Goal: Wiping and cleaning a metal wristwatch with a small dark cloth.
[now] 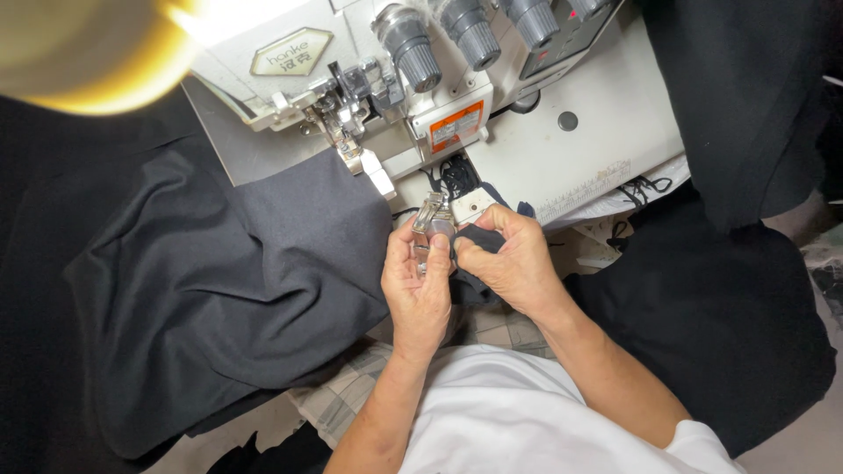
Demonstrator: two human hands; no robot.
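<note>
**Two hands on a metal clip and dark cloth, before a sewing machine**

Two bare hands meet at the front edge of the machine, almost touching each other.

- Left hand (416, 285): grip pressed together, thumb and fingers pinching a small shiny metal clip (428, 225) held upright. What kind of clip or snipping tool it is cannot be told.
- Right hand (509, 263): grip pressed together, thumb and forefinger pinching a fold of dark cloth (479, 239) just beside the clip. The fold runs down under both hands.
- Small white block (471, 204): just above the right thumb, touching or nearly touching the top of the clip; which of the two cannot be told.
- Tangle of dark thread (458, 174): just behind the hands, against the machine's front.
- Sewing machine (580, 132): white, standing behind the hands. Metal presser foot (344, 123) at its left front, grey round knobs (413, 48) in a row along the top, an orange label (456, 126) on the front.
- Large grey cloth (228, 281): spread in folds left of the hands, its upper edge lying under the presser foot.
- Black cloth (729, 298): heaped to the right of the right forearm, well apart from the grip.
- Worktop (219, 132): a bare grey patch shows left of the presser foot.
- Lamp (88, 48): bright and blurred, upper left corner.
- White shirt (518, 412): bottom centre, between the forearms.
- Checked cloth (351, 395): below the left wrist.
</note>
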